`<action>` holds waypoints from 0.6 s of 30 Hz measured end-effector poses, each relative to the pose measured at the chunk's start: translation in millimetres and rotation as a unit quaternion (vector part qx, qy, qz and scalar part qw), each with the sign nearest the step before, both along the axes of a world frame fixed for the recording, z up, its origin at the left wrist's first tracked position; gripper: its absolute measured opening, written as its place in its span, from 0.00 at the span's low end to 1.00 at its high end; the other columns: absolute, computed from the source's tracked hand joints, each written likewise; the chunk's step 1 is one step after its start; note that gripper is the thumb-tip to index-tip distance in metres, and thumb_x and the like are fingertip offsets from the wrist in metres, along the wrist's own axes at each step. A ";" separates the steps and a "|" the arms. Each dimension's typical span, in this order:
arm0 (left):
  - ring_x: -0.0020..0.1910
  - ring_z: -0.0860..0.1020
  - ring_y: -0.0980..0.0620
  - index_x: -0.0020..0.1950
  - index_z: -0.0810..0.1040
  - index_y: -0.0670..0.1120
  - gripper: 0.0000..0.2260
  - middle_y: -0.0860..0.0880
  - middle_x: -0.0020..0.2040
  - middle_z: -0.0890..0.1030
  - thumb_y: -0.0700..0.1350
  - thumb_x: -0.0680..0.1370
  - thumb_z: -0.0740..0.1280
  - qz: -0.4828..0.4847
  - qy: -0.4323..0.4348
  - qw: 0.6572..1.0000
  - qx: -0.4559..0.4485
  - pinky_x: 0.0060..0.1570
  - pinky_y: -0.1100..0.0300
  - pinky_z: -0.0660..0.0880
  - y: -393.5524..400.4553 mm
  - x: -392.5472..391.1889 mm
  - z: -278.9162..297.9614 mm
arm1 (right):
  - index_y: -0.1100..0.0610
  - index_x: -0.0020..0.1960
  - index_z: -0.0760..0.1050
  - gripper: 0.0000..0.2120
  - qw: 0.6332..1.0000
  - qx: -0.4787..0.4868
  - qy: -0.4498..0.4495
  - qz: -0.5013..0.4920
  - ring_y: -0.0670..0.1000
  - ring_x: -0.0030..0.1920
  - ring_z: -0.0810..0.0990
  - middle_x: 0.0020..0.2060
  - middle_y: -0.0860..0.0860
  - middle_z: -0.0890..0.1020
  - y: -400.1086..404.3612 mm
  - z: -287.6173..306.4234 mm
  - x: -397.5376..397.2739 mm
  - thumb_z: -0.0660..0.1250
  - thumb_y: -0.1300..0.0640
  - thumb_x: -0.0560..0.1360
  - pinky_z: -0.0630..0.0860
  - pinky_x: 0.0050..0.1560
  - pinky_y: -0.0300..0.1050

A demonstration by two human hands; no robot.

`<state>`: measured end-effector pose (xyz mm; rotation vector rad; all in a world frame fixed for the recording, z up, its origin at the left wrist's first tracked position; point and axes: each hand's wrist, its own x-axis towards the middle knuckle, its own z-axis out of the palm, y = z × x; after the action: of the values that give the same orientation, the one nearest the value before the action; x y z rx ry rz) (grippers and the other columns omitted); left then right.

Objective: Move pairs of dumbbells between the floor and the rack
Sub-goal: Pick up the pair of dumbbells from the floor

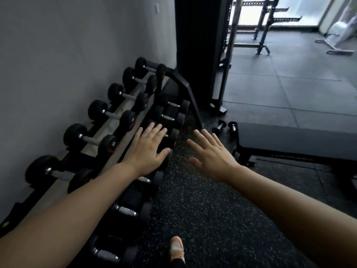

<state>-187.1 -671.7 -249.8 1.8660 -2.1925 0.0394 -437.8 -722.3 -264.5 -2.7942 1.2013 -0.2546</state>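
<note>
A two-tier dumbbell rack [178, 78] runs along the left wall. Several black round-headed dumbbells [112, 115] lie on its upper tier, and several smaller black dumbbells [170, 111] fill the lower tier. My left hand [148, 149] is spread flat, fingers apart, over the lower tier's dumbbells and holds nothing. My right hand [210, 153] hovers open above the speckled floor, beside the rack. A pair of small dumbbells [225, 127] lies on the floor at the head of the bench, beyond my right hand.
A black padded bench [297, 140] stands to the right. A tall black machine column [201, 45] rises behind the rack's far end. A squat rack [264, 28] stands near the windows. My orange shoe [176, 248] is on the speckled rubber floor [202, 209].
</note>
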 end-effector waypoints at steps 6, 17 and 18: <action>0.80 0.49 0.49 0.79 0.59 0.48 0.34 0.47 0.81 0.58 0.64 0.77 0.50 -0.064 0.001 0.998 0.014 0.77 0.45 0.43 -140.6 4.0 -25.6 | 0.50 0.80 0.55 0.31 0.996 0.014 0.019 -0.082 0.58 0.80 0.44 0.81 0.57 0.51 -97.6 -20.2 -8.2 0.52 0.38 0.81 0.43 0.78 0.58; 0.80 0.47 0.49 0.80 0.57 0.48 0.30 0.47 0.81 0.57 0.60 0.81 0.55 -0.148 0.027 0.984 0.092 0.77 0.46 0.41 -307.2 -20.0 -78.6 | 0.51 0.80 0.55 0.31 0.981 0.067 0.030 -0.178 0.59 0.80 0.44 0.81 0.58 0.51 -223.7 -56.9 -31.0 0.53 0.38 0.81 0.43 0.78 0.57; 0.80 0.47 0.49 0.80 0.57 0.48 0.30 0.46 0.81 0.57 0.60 0.81 0.55 -0.152 0.027 0.984 0.094 0.77 0.47 0.41 -323.9 -25.1 -81.3 | 0.51 0.80 0.55 0.31 0.980 0.070 0.031 -0.183 0.58 0.80 0.44 0.81 0.58 0.51 -237.7 -60.2 -36.4 0.53 0.38 0.81 0.43 0.78 0.57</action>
<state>-212.3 -995.5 -331.2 1.5758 -2.4901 -0.2819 -474.2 -960.0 -324.7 -2.4643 1.6753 -0.1019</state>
